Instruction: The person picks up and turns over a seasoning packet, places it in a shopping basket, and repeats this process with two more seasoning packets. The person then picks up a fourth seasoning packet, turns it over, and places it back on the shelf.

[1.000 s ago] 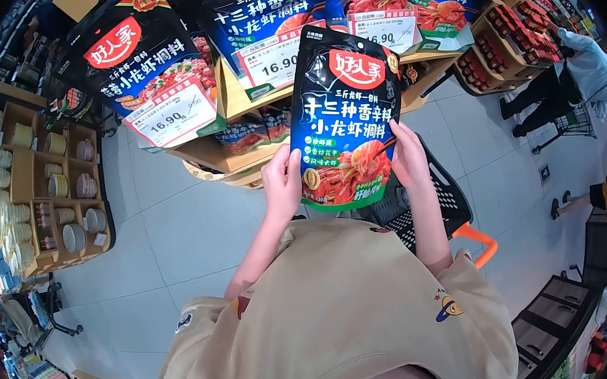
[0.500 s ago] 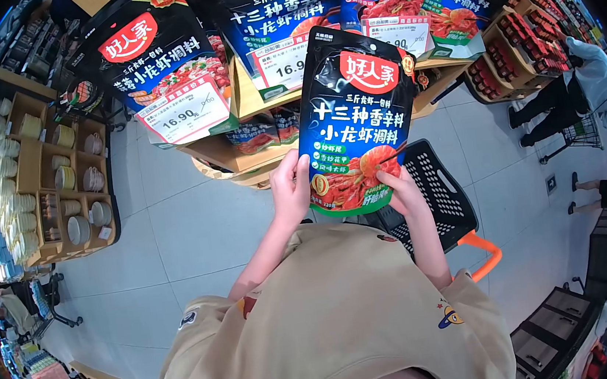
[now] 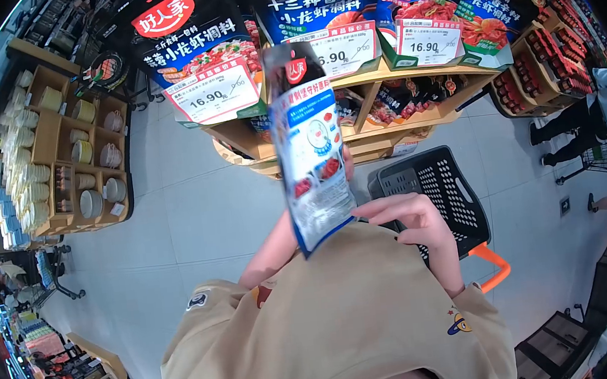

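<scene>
A crayfish seasoning pouch (image 3: 314,162) stands upright in front of me, its printed back turned toward me at a slant. My left hand (image 3: 349,163) grips it from behind; the pouch covers most of that hand, with a bit of it showing past the right edge. My right hand (image 3: 414,218) is open at the pouch's lower right corner, fingers loosely bent and fingertips right at the edge. Beyond the pouch, large display bags (image 3: 187,35) with 16.90 price tags (image 3: 214,95) line the top of a wooden shelf (image 3: 291,145).
A black shopping basket (image 3: 420,177) with an orange handle (image 3: 495,267) is close on my right. Bowls fill a wooden rack (image 3: 68,170) at the left. A person (image 3: 585,119) is by a cart (image 3: 593,163) at the far right. Grey tile floor (image 3: 195,216) lies between.
The pouch has turned from its front to its back and shifted left. My right hand has let go of its lower right side. The shelf sits lower and farther right in view.
</scene>
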Demonstrator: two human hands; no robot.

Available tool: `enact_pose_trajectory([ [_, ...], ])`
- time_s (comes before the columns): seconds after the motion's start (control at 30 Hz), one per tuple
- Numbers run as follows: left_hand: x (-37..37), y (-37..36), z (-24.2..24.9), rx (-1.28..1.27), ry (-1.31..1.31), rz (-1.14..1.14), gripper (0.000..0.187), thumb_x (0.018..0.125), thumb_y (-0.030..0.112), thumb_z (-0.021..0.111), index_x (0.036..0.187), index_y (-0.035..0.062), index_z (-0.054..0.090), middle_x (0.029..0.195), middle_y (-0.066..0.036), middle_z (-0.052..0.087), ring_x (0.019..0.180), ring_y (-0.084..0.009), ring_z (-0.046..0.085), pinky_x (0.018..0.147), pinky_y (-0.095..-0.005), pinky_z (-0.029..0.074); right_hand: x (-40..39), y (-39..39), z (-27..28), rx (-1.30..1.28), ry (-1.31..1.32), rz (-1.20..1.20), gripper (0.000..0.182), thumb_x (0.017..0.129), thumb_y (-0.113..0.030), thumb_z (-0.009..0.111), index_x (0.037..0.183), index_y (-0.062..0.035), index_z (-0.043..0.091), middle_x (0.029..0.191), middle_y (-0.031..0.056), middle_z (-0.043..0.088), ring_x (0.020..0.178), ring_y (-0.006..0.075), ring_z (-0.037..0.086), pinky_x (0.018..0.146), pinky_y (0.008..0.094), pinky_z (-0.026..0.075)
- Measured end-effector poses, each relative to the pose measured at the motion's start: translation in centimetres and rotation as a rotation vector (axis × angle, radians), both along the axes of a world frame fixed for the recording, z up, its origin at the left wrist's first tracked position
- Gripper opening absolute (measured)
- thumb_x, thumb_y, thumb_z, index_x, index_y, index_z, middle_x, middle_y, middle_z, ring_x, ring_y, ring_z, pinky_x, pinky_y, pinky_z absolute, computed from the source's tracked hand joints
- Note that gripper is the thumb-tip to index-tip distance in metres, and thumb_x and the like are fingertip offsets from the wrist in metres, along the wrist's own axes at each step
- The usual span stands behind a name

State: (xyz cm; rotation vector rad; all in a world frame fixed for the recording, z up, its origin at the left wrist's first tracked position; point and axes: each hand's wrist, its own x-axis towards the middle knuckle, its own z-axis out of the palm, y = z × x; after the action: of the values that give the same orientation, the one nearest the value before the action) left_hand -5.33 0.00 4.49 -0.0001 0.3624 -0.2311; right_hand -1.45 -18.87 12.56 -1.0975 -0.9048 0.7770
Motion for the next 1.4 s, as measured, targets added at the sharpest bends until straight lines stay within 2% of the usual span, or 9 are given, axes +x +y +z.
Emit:
enact_pose_trajectory([
  [0.1, -0.5, -1.2, 1.7, -0.096, -0.418, -0.137, 0.051, 0.077, 0.054, 0.044, 0.081, 0.0033, 0.039, 0.062, -0.001, 0.035, 0.059, -0.0114, 0.037, 0.056, -0.0222, 0.033, 0.0, 0.0, -0.5, 0.006, 0.06, -0.006, 0.041, 0.067, -0.012, 0.055, 0.103, 0.0066, 0.055, 0.11, 0.0193, 0.053, 0.107, 0.0266, 0.049, 0.094, 0.0349, 0.033],
  [0.8, -1.8, -1.6, 0.5, -0.209, -0.376, -0.219, 0.057, 0.078, 0.056, 0.036, 0.081, -0.0003, 0.041, 0.064, -0.006, 0.04, 0.058, -0.0132, 0.037, 0.058, -0.0232, 0.031, 0.1, -1.5, -3.1, -0.005, 0.162, -0.108, 0.041, 0.074, -0.017, 0.051, 0.105, 0.0106, 0.048, 0.104, 0.0217, 0.054, 0.1, 0.0283, 0.053, 0.089, 0.0382, 0.038],
  [0.93, -2.7, -1.6, 1.0, 0.023, -0.238, -0.066, 0.055, 0.081, 0.047, 0.043, 0.102, -0.0037, 0.045, 0.08, -0.01, 0.049, 0.071, -0.0174, 0.047, 0.063, -0.0255, 0.041, 0.2, -1.6, -2.9, -0.022, 0.175, -0.087, 0.044, 0.075, -0.018, 0.052, 0.109, 0.0091, 0.046, 0.106, 0.0203, 0.054, 0.102, 0.0276, 0.051, 0.089, 0.0373, 0.038],
  [0.97, -2.0, -1.1, -2.8, -0.001, -0.152, -0.089, 0.045, 0.083, 0.038, 0.047, 0.106, -0.0002, 0.046, 0.092, -0.012, 0.054, 0.08, -0.0174, 0.053, 0.069, -0.0266, 0.044, 0.0, -1.5, -2.7, -0.018, 0.226, -0.139, 0.046, 0.076, -0.02, 0.052, 0.111, 0.0083, 0.044, 0.108, 0.0201, 0.053, 0.102, 0.0276, 0.051, 0.088, 0.037, 0.039],
  [1.0, -1.5, -0.9, -6.3, 0.505, 0.046, -0.14, 0.028, 0.086, 0.025, 0.047, 0.101, 0.0027, 0.052, 0.09, -0.01, 0.057, 0.076, -0.0147, 0.056, 0.068, -0.025, 0.045, 0.0, -1.4, -2.5, -0.013, 0.276, -0.19, 0.047, 0.077, -0.021, 0.052, 0.113, 0.0075, 0.042, 0.109, 0.02, 0.052, 0.103, 0.0275, 0.051, 0.088, 0.0368, 0.039],
  [1.1, -0.9, -1.6, -4.7, 0.861, -0.073, -0.048, 0.018, 0.086, 0.015, 0.045, 0.089, 0.0017, 0.057, 0.078, -0.005, 0.06, 0.065, -0.0098, 0.054, 0.059, -0.0228, 0.044, 0.8, -3.2, -4.3, -0.056, 0.329, -0.29, 0.053, 0.078, -0.024, 0.052, 0.12, 0.0039, 0.036, 0.115, 0.0138, 0.048, 0.104, 0.0211, 0.049, 0.087, 0.0345, 0.039],
  [1.17, -0.8, -1.6, -5.3, 1.526, -0.001, 0.075, 0.017, 0.087, 0.012, 0.045, 0.08, 0.0006, 0.056, 0.067, 0.001, 0.054, 0.058, -0.0041, 0.047, 0.054, -0.0183, 0.038, 1.2, -4.1, -5.0, -0.067, 0.369, -0.404, 0.054, 0.077, -0.021, 0.052, 0.123, 0.0023, 0.033, 0.117, 0.0096, 0.046, 0.105, 0.0173, 0.047, 0.088, 0.0319, 0.038],
  [1.27, -0.9, -1.2, -5.6, 1.797, -0.002, 0.139, 0.02, 0.087, 0.011, 0.044, 0.074, -0.0012, 0.054, 0.065, 0.004, 0.051, 0.059, -0.0014, 0.042, 0.052, -0.0182, 0.035, 2.0, -5.0, -5.4, -0.118, 0.38, -0.474, 0.048, 0.077, -0.009, 0.051, 0.121, 0.0021, 0.035, 0.116, 0.008, 0.047, 0.105, 0.0153, 0.046, 0.091, 0.0293, 0.036],
  [1.4, -0.7, -1.8, -3.8, 1.646, 0.0, 0.215, 0.02, 0.087, 0.011, 0.043, 0.072, 0.0, 0.052, 0.064, 0.004, 0.049, 0.059, -0.0011, 0.04, 0.052, -0.0182, 0.033, 2.6, -5.2, -5.0, -0.476, 0.284, -0.455, 0.039, 0.071, -0.006, 0.065, 0.106, 0.0025, 0.049, 0.092, 0.0033, 0.059, 0.082, 0.0097, 0.056, 0.073, 0.0224, 0.044],
])
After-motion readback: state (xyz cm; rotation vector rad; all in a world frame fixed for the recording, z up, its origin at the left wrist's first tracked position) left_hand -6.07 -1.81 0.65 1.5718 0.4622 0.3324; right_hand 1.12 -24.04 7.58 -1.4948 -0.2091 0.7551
